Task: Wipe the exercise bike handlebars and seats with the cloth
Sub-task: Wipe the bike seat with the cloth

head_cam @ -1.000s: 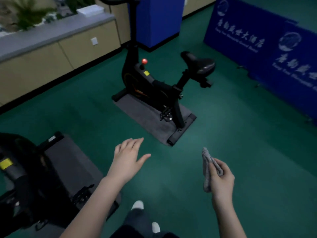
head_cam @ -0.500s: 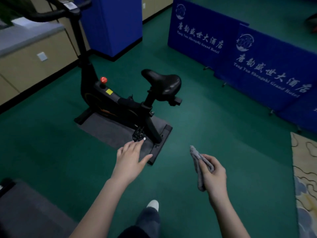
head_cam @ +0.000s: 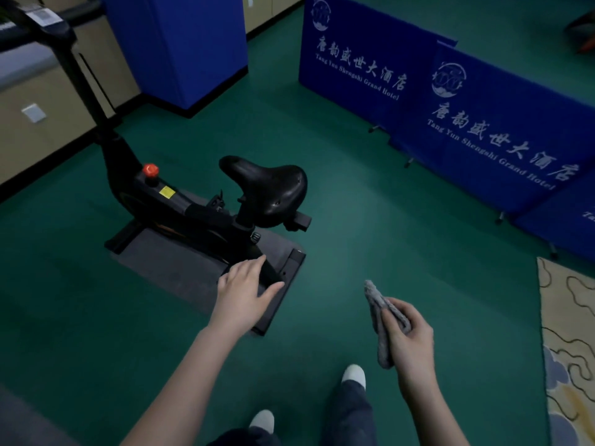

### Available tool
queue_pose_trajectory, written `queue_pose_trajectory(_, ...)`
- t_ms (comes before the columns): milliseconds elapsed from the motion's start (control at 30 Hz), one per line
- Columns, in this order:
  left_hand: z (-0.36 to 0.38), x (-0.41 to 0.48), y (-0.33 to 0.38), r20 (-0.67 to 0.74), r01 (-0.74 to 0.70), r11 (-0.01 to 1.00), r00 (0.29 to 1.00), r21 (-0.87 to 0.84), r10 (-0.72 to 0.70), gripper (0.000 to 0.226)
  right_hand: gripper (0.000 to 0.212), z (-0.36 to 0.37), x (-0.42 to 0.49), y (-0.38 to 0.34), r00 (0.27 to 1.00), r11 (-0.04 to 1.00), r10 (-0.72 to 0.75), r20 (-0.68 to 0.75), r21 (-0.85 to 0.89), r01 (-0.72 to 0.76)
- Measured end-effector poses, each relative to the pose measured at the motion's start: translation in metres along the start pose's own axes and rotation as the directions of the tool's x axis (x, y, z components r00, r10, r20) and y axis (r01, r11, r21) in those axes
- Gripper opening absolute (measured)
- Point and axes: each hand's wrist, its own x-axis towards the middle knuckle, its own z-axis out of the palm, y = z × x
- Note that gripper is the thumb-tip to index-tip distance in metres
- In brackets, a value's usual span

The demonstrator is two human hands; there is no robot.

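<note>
A black exercise bike [head_cam: 180,207] stands on a grey mat [head_cam: 180,268] at centre left. Its black saddle [head_cam: 267,188] faces me and its handlebars [head_cam: 35,19] reach into the top left corner, partly cut off. My left hand [head_cam: 244,291] hovers with straight fingers in front of the bike's rear base, below the saddle, and holds nothing. My right hand [head_cam: 409,336] grips a folded grey cloth [head_cam: 381,320] in the air, to the right of the bike and apart from it.
Blue banner screens [head_cam: 483,123] with white lettering stand along the right. A blue cabinet [head_cam: 180,43] and beige cupboards [head_cam: 38,101] line the back left. A patterned rug [head_cam: 570,349] lies at the right edge. Green floor [head_cam: 370,236] spreads between the bike and screens.
I have walked closer to the bike, so the saddle looks larger and nearer. Both hands keep their pose: left hand held out flat, right hand gripping the cloth.
</note>
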Motion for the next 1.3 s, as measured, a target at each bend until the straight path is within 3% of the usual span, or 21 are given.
queue_pose_trajectory(233,0.022,0.057,0.064,-0.117,0.177,0.982,0.976,-0.063,-0.184,0.074,0.011,-0.048,0.125,-0.014,0.995,0.998,-0.042,0.093,-0.033,0.045)
queue_pose_trajectory(533,0.039,0.097,0.109,-0.191,0.415,0.898,0.879,-0.147,-0.437,0.085,0.011,-0.067,0.243,-0.028,0.966,0.998,-0.052,0.252,-0.030,0.061)
queue_pose_trajectory(1033,0.037,0.181,0.067,-0.201,0.591,0.731,0.714,-0.342,-0.671,0.107,0.010,0.064,0.316,-0.091,0.832,0.988,-0.125,0.541,-0.007,0.153)
queue_pose_trajectory(1300,0.045,0.205,0.046,-0.135,0.619,0.651,0.671,-0.438,-0.729,0.121,0.018,0.126,0.320,-0.097,0.734,0.967,-0.193,0.651,-0.002,0.256)
